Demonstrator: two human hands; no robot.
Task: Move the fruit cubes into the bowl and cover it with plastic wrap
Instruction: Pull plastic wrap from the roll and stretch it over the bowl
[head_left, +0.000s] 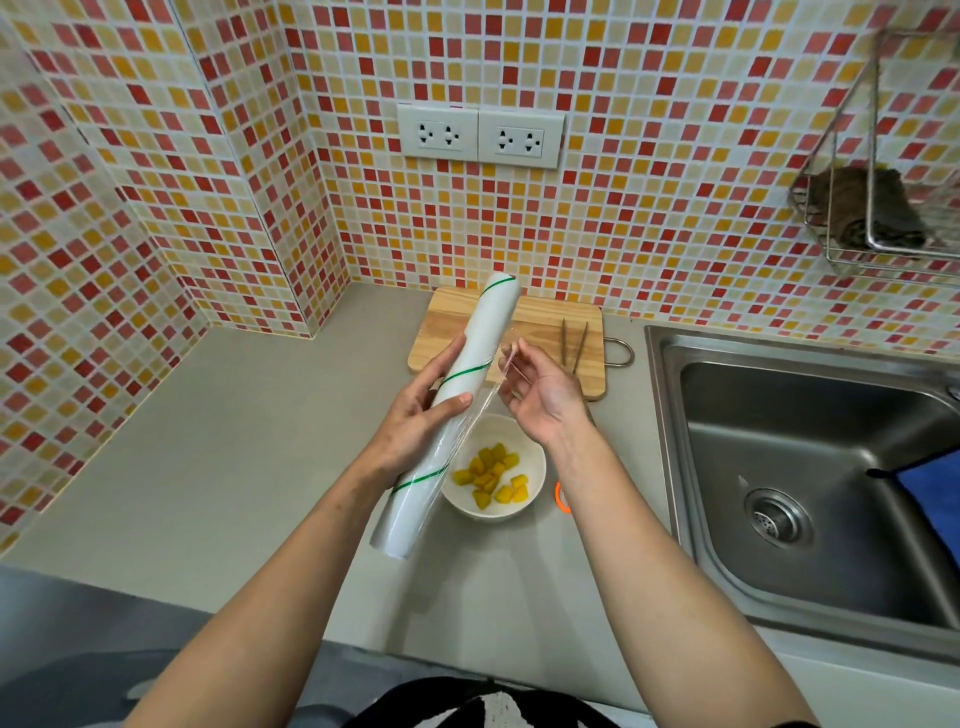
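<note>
Fruit cubes (492, 475) in bowl (535, 470). Left hand (415, 415) grips wrap roll (457, 395); right hand (540, 389) fingers seemingly pinch film edge. Next: pull sheet over bowl.

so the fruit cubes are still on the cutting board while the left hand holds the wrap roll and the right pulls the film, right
Not quite. The head view shows the fruit cubes already in the white bowl; the cutting board holds only a pair of tongs. The rest stands: the left hand holds the wrap roll and the right hand pulls the film.
</note>
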